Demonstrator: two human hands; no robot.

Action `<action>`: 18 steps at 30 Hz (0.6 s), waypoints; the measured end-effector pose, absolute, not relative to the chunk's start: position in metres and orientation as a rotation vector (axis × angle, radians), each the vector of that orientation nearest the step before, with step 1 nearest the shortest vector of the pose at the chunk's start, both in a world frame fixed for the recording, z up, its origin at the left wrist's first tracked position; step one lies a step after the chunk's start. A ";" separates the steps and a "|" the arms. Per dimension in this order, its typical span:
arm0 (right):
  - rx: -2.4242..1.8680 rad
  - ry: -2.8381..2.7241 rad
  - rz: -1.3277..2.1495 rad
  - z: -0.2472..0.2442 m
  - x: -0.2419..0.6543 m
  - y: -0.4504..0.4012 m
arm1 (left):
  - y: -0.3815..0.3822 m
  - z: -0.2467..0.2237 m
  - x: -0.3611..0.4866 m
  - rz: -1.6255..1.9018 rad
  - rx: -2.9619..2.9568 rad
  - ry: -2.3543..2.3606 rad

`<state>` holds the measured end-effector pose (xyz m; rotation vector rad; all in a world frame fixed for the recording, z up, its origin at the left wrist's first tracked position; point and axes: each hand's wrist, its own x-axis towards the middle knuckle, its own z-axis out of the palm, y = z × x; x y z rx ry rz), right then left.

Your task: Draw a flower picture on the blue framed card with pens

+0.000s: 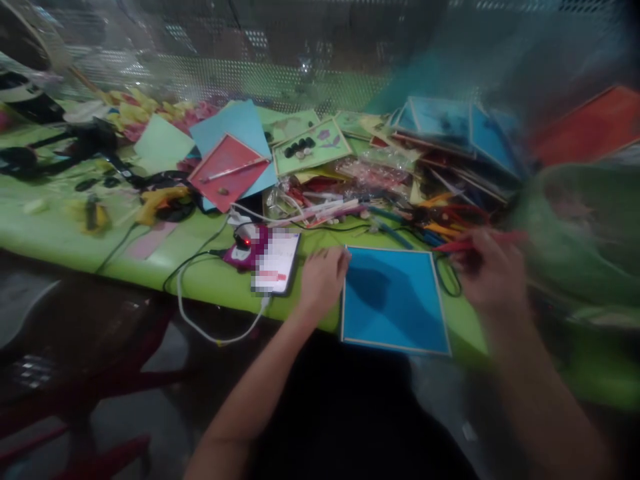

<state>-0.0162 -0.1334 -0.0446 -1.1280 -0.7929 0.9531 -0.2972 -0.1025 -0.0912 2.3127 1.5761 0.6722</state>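
Observation:
A blue square board (400, 300) with a thin pale border lies at the table's front edge, slightly overhanging it. My left hand (323, 277) is closed at its upper left corner, fingers curled against the border. To the right of the board, my right hand (493, 270) grips a slim red pointed tool (457, 245), pen-like in shape; blur hides its exact kind. The tip points left, near the board's upper right corner. A shadow falls across the blue surface. Left of my left hand lies a lit phone (276, 263) with a white cable plugged in.
Behind are scissors and tools (445, 217), a green card with black pieces (313, 147), a red framed card (227, 173) and stacked blue boards (450, 127). A yellow glue gun (160, 200) lies left. A green basin (580, 233) stands right.

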 end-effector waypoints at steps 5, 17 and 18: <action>-1.158 -0.897 1.149 -0.051 -0.031 -0.138 | -0.097 -0.098 -0.302 0.757 2.243 1.773; -1.423 -1.083 1.223 -0.083 -0.048 -0.141 | -0.164 -0.104 -0.325 0.849 2.456 1.118; -1.443 -1.116 1.204 -0.083 -0.048 -0.142 | -0.167 -0.105 -0.326 0.858 2.471 1.115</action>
